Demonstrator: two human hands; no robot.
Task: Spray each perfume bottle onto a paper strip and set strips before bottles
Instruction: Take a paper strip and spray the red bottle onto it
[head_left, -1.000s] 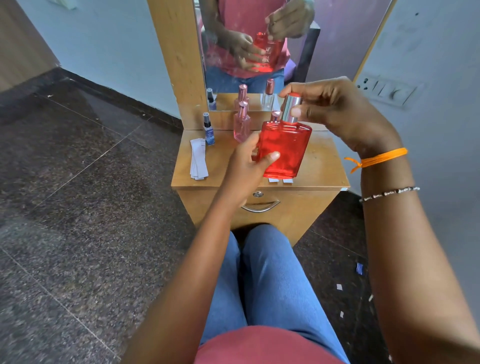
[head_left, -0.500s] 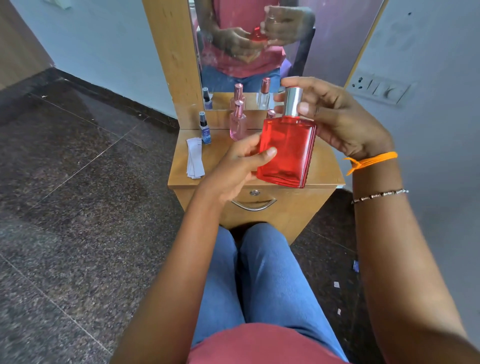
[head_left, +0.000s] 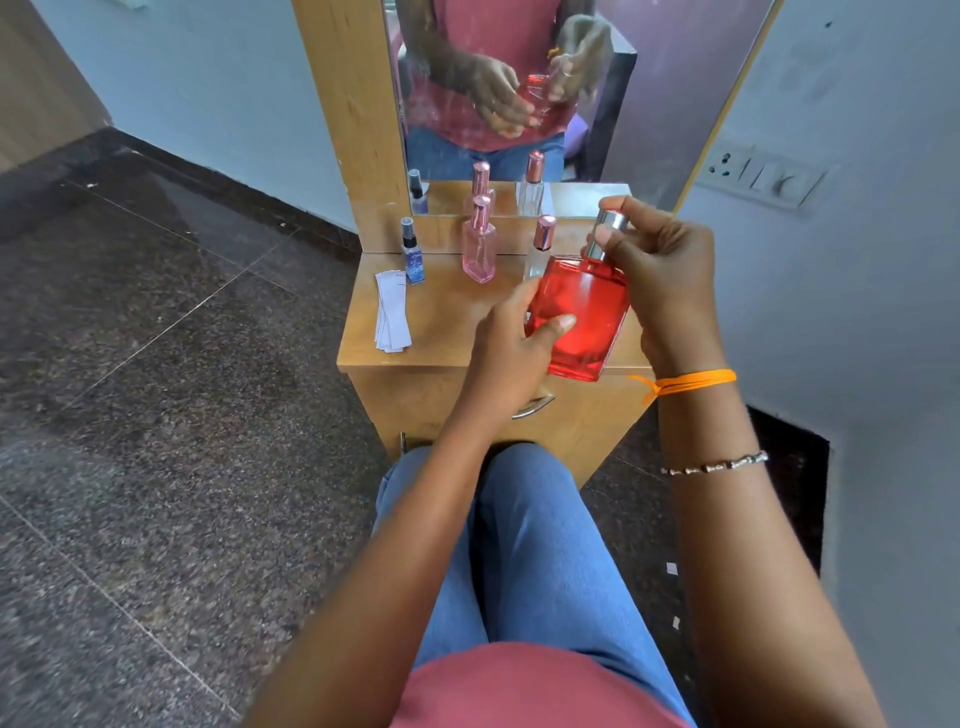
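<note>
I have the red bottle (head_left: 579, 317) in the air over the table (head_left: 441, 322): left hand (head_left: 511, 353) wrapped around its body, right hand (head_left: 657, 265) pinching the silver cap (head_left: 609, 228). Strips (head_left: 392, 312) lie at 9 o'clock, out of reach. Tugging the cap could jerk the bottle loose, toppling the bottles (head_left: 479, 244) at 11.

I could read no text, brand, number or sign anywhere in this view. The small blue bottle (head_left: 412, 254) at the back left of the wooden dresser top (head_left: 441, 322) carried a pale printed label, but it was too small and blurred for me to make out a single letter. The red bottle (head_left: 579, 317), the pink bottle (head_left: 479, 244) and the stack of white paper strips (head_left: 392, 312) showed no markings I could read.
</note>
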